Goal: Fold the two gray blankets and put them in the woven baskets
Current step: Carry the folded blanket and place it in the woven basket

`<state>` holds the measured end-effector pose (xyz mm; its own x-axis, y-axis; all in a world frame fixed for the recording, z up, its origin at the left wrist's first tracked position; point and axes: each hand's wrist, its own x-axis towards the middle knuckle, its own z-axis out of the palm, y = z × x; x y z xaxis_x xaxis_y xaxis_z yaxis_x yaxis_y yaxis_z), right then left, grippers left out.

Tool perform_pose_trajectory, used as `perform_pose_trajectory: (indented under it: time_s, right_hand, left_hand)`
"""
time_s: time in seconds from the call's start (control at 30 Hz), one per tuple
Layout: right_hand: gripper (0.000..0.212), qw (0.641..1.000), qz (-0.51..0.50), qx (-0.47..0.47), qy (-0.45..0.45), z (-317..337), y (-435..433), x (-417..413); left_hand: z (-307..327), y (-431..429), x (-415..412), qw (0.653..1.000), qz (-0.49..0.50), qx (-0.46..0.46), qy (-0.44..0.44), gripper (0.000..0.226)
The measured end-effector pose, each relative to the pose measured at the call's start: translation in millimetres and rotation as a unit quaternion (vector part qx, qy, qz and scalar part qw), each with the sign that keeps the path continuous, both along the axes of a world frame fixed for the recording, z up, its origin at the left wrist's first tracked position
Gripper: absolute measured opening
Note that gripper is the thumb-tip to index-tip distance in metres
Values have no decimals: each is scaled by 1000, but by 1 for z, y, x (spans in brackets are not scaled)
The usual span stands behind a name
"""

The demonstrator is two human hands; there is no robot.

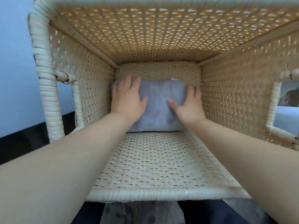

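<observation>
**While left hand (127, 97) and right hand (189, 105) press, folded gray blanket (160, 109) sits deep in woven basket (90, 88)**

Where the left palm lies, the blanket's left corner is hidden, and its far edge blurs into the end wall. Both hands lie flat, fingers spread, gripping nothing. Side walls hug the blanket; bare weave runs open back to the near rim.

Home interior, likely bedroom. Woven rattan basket (161, 159) holding folded gray blanket (160, 110). Plain pale-blue wall (14, 62), dark skirting (32, 135) at left. Pale bed-like surface (289, 118) visible through side handle opening (288, 97).
</observation>
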<state>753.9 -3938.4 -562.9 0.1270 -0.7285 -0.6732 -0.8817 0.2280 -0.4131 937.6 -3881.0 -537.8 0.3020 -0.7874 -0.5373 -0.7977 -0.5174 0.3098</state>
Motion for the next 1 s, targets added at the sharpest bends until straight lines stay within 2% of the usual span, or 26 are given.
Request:
perform_pose_trajectory:
  time_s: [0.07,0.13,0.23,0.43,0.6,0.87,1.0]
  right_hand:
    - [103,983,181,-35,0,8,-3,0]
    - [119,942,334,7,30,5,-4,-2]
    - [130,895,431,56,96,-12,-5,-11]
    - [141,898,415,90,120,-57,-1,-8]
    - [147,893,425,81,126,-89,1,-7]
    - [148,865,451,88,200,-97,-8,6]
    - [136,876,410,65,247,-65,5,18]
  left_hand:
    - [-2,3,5,992,-80,94,13,94]
    - [-9,8,11,976,-112,187,28,117]
    - [-25,17,17,961,-117,249,18,134]
    - [-79,28,-2,974,-39,223,8,141]
    - [-114,36,0,981,-40,191,-7,144]
    - [-131,21,-3,962,-68,262,-46,150]
    - [-104,12,3,951,-86,296,-37,147]
